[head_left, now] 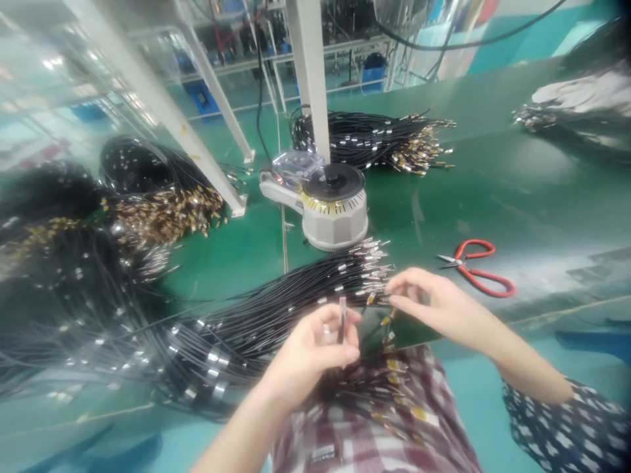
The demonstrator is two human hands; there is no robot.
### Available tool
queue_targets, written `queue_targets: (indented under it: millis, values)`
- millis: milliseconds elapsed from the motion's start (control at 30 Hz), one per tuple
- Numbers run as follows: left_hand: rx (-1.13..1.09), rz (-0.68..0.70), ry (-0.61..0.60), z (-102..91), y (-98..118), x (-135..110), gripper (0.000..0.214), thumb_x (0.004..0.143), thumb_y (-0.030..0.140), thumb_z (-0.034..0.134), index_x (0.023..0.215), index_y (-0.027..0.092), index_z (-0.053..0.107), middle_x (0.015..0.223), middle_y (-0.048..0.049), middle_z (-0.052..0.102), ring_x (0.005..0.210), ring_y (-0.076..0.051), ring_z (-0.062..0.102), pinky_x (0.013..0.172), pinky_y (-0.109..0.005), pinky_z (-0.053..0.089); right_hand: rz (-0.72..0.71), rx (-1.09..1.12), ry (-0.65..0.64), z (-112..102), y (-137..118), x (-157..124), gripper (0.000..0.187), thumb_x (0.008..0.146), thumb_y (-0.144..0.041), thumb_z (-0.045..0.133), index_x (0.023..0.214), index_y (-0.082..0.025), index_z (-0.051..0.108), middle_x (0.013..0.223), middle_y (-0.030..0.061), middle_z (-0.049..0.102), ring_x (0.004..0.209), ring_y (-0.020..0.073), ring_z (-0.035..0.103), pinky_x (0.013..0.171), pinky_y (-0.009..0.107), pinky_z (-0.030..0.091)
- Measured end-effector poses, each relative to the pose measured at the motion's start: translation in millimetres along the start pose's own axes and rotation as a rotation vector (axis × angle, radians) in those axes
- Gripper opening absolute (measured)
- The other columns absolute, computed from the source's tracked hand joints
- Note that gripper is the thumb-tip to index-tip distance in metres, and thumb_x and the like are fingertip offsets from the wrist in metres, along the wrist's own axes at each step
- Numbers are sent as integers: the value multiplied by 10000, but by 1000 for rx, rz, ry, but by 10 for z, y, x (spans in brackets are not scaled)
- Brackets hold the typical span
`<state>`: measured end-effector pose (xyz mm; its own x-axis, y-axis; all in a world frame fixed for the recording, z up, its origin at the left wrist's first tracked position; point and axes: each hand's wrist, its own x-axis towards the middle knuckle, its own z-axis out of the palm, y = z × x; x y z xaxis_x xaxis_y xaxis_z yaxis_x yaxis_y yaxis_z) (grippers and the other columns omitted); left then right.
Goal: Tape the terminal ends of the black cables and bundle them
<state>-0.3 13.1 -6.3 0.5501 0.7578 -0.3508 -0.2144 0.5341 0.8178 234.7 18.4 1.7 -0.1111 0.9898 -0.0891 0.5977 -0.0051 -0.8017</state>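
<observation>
My left hand (318,345) is closed around a thin black cable (342,328), whose pale, stripped-looking end points up between thumb and fingers. To its right, my right hand (434,299) has thumb and fingertips pinched together beside silvery cable ends (374,263); what sits between them is too small to make out. Under and behind both hands runs a long bundle of black cables (290,289) with small white labels. More cables with yellow-wrapped ends (394,378) lie across my lap, over a checked apron (438,407).
A round tape dispenser (335,220) with a black top stands behind the bundle. Red-handled scissors (476,266) lie open at the right on the green table (497,190). Other cable bundles (365,138) lie at the back and left (162,210). White posts (313,79) rise from the table.
</observation>
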Motion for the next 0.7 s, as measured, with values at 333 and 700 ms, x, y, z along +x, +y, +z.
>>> queue_targets:
  millis: [333, 700]
  values:
    - [266, 67, -23, -31, -77, -45, 129, 877, 265, 623, 872, 170, 538, 608, 24, 605, 529, -107, 560, 605, -250, 434, -393, -56, -654, 72, -393, -489, 170, 778, -172, 749, 898, -270, 681, 928, -38, 705, 949, 172, 626, 887, 278, 439]
    - [108, 20, 4, -34, -143, -76, 289, 790, 345, 740, 879, 162, 535, 655, 64, 464, 459, -34, 352, 445, -191, 252, -455, -380, -148, 651, -83, -414, 214, 933, -129, 502, 1127, -147, 591, 1203, 93, 613, 1100, 229, 505, 934, 383, 380]
